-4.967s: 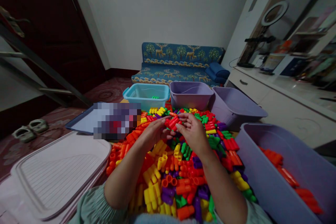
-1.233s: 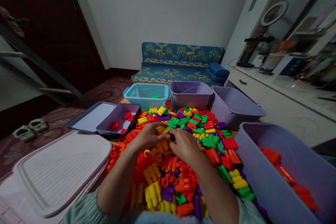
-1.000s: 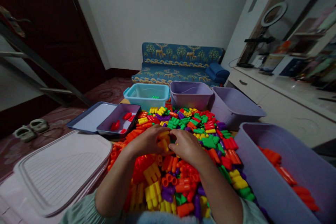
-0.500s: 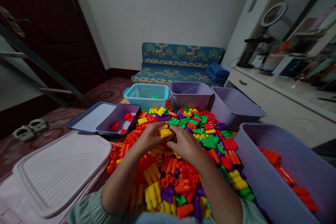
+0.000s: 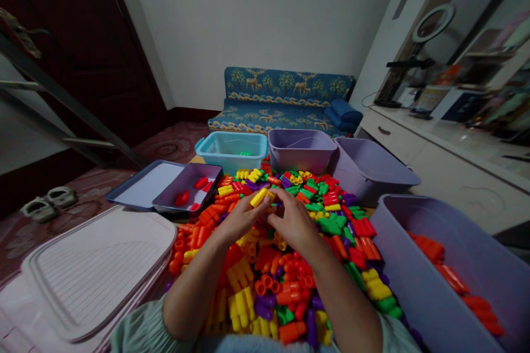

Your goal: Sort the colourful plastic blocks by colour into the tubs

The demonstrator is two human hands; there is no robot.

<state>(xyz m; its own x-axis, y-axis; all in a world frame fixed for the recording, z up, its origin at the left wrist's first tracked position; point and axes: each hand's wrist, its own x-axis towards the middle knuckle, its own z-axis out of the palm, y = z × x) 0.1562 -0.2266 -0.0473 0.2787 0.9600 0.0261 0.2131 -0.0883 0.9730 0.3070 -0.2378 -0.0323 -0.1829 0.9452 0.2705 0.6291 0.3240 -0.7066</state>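
Both hands meet over a heap of plastic bullet-shaped building pieces (image 5: 290,281) in red, orange, yellow, green and purple. Between my left hand (image 5: 244,214) and my right hand (image 5: 293,215) is a yellow bullet-shaped piece (image 5: 260,197). The fingers of my left hand close round its near side. My right hand curls in from the other side with its fingertips at the piece; part of the grip is hidden behind the fingers. Loose yellow, red and green pieces lie under and around both hands.
A light blue bin (image 5: 232,149) and a purple bin (image 5: 302,149) stand behind the heap. Another purple bin (image 5: 372,162) is at back right, and a large one (image 5: 414,287) at right holds red pieces. Left are a shallow box (image 5: 169,201) with red pieces and a white lid (image 5: 95,270).
The yellow piece has turned and risen slightly between my fingers, now pointing toward the lower left. My hands have drawn closer together around it.
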